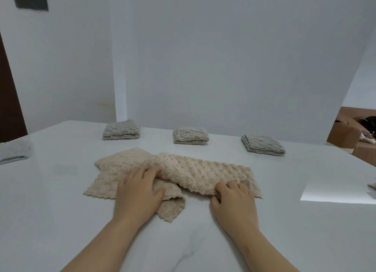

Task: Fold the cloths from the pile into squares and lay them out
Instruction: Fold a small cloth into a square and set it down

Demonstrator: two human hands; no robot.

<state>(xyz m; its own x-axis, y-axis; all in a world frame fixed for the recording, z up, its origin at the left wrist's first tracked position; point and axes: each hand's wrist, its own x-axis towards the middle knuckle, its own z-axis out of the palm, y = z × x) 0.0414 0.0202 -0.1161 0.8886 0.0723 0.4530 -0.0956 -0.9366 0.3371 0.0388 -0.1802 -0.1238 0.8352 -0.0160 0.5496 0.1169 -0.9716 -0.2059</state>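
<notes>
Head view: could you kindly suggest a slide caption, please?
Left hand and right hand hold a beige cloth before three folded cloths.

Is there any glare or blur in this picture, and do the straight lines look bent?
Head view: a bright glare patch lies on the table at the right. Head view: the grey cloth at the left edge is blurred. Head view: wall edges lean, from the wide-angle lens; light is soft, with faint shadows beside the beige cloth.
</notes>
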